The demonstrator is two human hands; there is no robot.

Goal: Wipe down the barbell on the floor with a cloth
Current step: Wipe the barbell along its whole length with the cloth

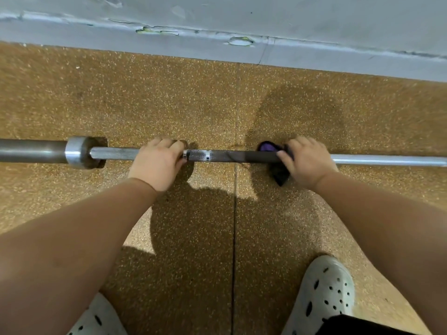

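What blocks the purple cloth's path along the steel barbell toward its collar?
The left hand grips the grey steel barbell between the dark purple cloth, held by the right hand, and the collar; otherwise nothing visible.

Left forearm [84, 226] and right forearm [387, 213] stretched forward and down to the barbell [229, 155]; left grip [158, 163] curled over its shaft, knuckles up; right grip [307, 163] well apart along the barbell, fingers wrapped round a dark cloth [280, 174].

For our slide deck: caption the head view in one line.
Left hand grips the barbell; right hand holds a purple cloth around its shaft.
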